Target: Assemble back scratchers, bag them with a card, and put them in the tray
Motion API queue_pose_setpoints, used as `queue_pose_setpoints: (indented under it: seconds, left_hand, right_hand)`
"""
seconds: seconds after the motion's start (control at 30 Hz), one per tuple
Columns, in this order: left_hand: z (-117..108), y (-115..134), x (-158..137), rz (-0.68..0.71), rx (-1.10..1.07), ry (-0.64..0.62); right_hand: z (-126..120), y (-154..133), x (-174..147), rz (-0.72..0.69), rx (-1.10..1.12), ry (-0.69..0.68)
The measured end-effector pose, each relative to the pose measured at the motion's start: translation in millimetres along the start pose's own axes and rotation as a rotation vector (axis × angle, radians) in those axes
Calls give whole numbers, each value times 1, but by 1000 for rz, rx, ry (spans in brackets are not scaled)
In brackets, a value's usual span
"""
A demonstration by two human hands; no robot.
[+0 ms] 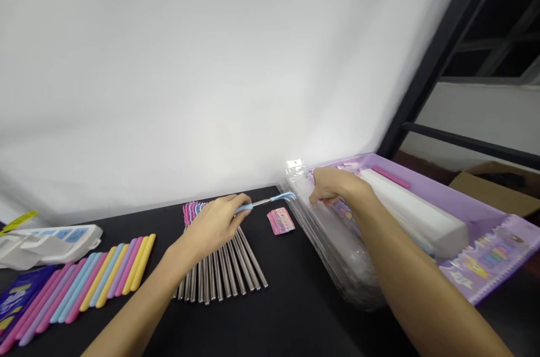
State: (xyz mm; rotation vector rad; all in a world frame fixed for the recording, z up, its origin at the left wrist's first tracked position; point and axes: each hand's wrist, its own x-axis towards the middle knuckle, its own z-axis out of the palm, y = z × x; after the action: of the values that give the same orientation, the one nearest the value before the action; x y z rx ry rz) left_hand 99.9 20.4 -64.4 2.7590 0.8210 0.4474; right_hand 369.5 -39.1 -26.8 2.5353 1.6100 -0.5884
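Observation:
My left hand (221,222) is closed around a back scratcher, its fingers wrapped near a light-blue part. The scratcher's blue claw head (284,196) points right, toward the bags. Under that hand lies a fanned row of metal rods (228,272) with pink, purple and blue claw ends (193,209). On the right, my right hand (331,185) has its fingers curled and pinched at the top layer of a stack of clear plastic bags (324,233). Its fingertips are partly hidden. Between the hands sits a small pile of pink printed cards (280,221).
Pink, blue, yellow and purple tubes (105,278) lie in a row at left, beside a dark-blue packet (21,298) and a white device (50,244). A purple tray (439,191) holds a long white box (415,211). White cloth (189,64) hangs behind the black table (291,295).

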Motion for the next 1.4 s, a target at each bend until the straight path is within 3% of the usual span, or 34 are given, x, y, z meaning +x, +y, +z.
queue_pose_setpoints:
  seconds: [0.23, 0.4, 0.5, 0.63, 0.7, 0.83, 0.9, 0.97, 1.03, 1.13, 1.2, 1.3, 1.4]
  left_hand:
    - [-5, -8, -5, -39, -67, 16]
    - [-10, -5, -5, -142, -318, 61]
    - [-7, 5, -4, -293, -686, 86]
    - [-1, 18, -3, -425, -1166, 1]
    - [2, 20, -2, -428, -1278, -13]
    - [4, 13, -1, -492, -1351, 79]
    - [3, 7, -2, -501, -1332, 117]
    - [2, 3, -3, -471, -1304, 139]
    - [0, 1, -4, -437, -1264, 151]
    - [-3, 1, -5, -415, -1157, 156]
    - [-9, -1, -5, -401, -1037, 176]
    - [-28, -11, -8, -372, -854, 206]
    - [-55, -28, -17, -349, -807, 134]
  right_hand:
    - [-15, 3, -9, -61, -43, 33]
    - [-22, 5, -14, -150, 91, 109]
    - [-18, -11, -19, -330, 259, 74]
    - [-6, -49, -29, -653, 417, 97]
    - [1, -64, -30, -772, 479, 88]
    - [12, -72, -22, -931, 633, 37]
    - [16, -71, -16, -836, 657, 144]
    - [19, -69, -11, -635, 664, 181]
    - [21, -69, -9, -536, 726, -4]
    - [25, -71, -10, -629, 863, -358]
    - [25, -71, -11, -651, 889, -422]
    - [22, -66, -10, -607, 890, -386]
    - [15, -55, -6, -584, 981, -184]
